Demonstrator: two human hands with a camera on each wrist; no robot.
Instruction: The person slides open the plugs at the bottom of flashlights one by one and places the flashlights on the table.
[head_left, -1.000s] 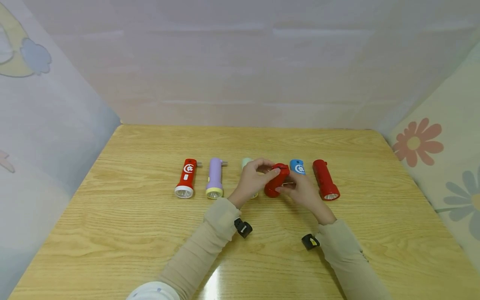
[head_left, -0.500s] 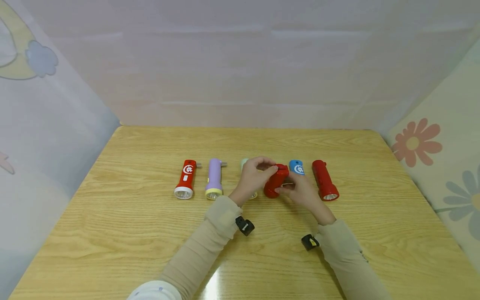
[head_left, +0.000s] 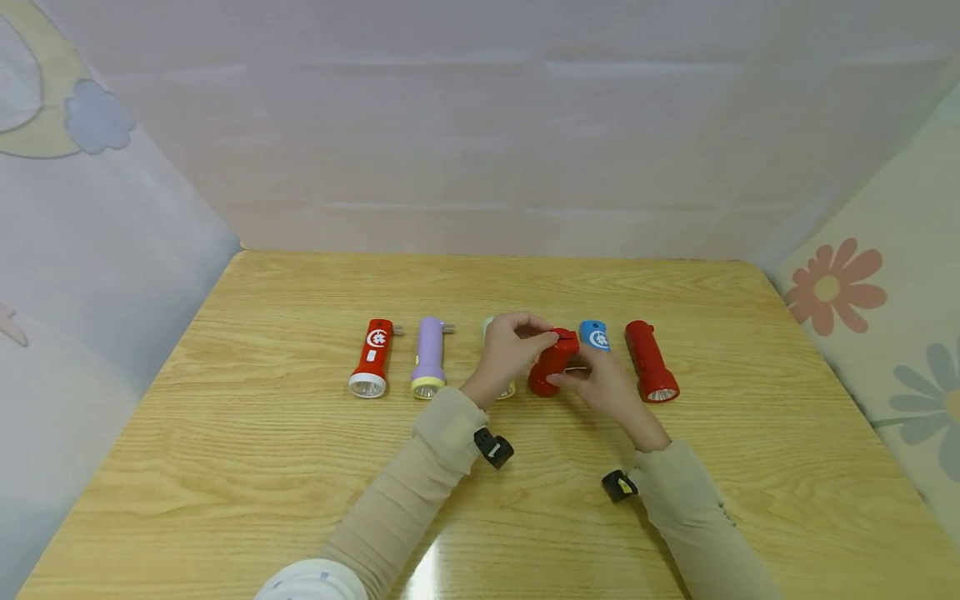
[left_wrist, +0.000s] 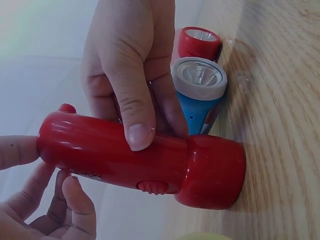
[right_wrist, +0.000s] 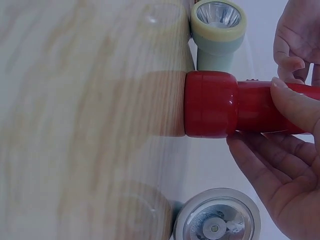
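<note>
A red flashlight (head_left: 550, 372) stands on its lamp end on the table, tail up and slightly tilted. Along its side my right hand (head_left: 609, 387) grips the barrel, thumb on the near side. My left hand (head_left: 506, 358) pinches the tail end at the top; its other fingers are curled below, as the left wrist view shows. The slide switch (left_wrist: 152, 187) on the barrel faces the left hand. Just behind the hands lie a pale green flashlight (right_wrist: 218, 30), mostly hidden from the head view, and a blue flashlight (head_left: 595, 335) with a white lamp rim.
To the left lie a red-and-white flashlight (head_left: 371, 358) and a purple flashlight (head_left: 429, 354), each with plug prongs out. A darker red flashlight (head_left: 651, 360) is at the right. The wooden table (head_left: 262, 467) meets cloth-covered walls (head_left: 480, 150) at the back and sides.
The left hand and forearm have shifted very slightly rightward and up. The red flashlight remains upright in nearly the same place, and the right hand is almost still.
</note>
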